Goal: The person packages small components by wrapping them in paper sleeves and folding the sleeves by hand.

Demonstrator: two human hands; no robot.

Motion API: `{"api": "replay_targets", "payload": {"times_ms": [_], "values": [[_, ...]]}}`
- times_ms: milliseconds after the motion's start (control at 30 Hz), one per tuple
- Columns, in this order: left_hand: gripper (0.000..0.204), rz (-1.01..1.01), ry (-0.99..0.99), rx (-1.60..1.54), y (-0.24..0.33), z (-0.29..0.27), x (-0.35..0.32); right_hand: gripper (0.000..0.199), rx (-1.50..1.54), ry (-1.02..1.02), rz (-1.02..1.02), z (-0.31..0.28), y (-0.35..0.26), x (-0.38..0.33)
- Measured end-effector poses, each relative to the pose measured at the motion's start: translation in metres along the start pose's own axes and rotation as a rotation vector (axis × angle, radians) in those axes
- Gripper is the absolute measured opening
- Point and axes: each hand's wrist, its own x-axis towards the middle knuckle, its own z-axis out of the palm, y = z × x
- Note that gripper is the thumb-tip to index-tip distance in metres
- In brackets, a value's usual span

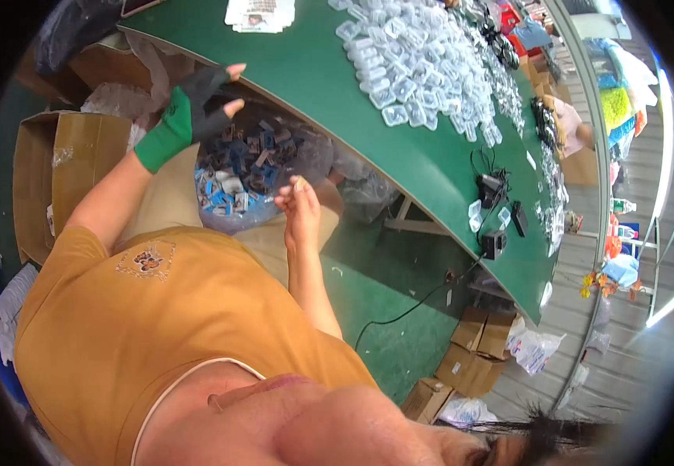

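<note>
Hands over the parts bag, under the table edge
Gloved left hand (197, 109) open, empty; right hand (299, 206) pinched, contents unclear; bag of small blue-and-dark parts (243, 167) sits in lap, could slide off and spill

A packing workshop; long green worktable (329, 85) heaped with clear plastic cases (414, 54); cardboard boxes (477, 342)

We see a clear bag of small blue-and-dark packets (243, 167) right under our fingers, clear plastic cases (411, 58) heaped beyond, brown cartons (477, 346) far below.
</note>
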Motion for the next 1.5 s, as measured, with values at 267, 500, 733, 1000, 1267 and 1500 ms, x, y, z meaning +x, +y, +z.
{"api": "replay_targets", "payload": {"times_ms": [267,500,733,1000,1267,1500], "values": [[0.075,0.128,-0.049,0.530,-0.048,-0.007,0.087,0.023,-0.104,-0.081,-0.032,0.029,-0.012,0.004],[0.037,0.471,0.058,0.361,-0.039,-0.003,0.022,0.026,-0.190,-0.141,-0.034,0.043,-0.007,0.006],[0.043,0.579,-0.082,0.190,0.039,0.002,-0.010,0.023,-0.001,-0.234,-0.077,0.072,-0.050,0.028],[0.066,0.371,-0.093,0.131,0.049,0.016,-0.016,0.016,-0.734,-0.112,-0.552,0.083,-0.065,-0.002],[0.063,0.425,-0.043,0.004,0.056,0.019,-0.020,0.013,-0.680,-0.195,-0.480,0.077,-0.086,-0.003],[0.059,-0.071,-0.193,-0.245,0.046,0.044,-0.037,0.032,-1.207,0.138,-1.172,0.053,-0.167,0.045]]}}
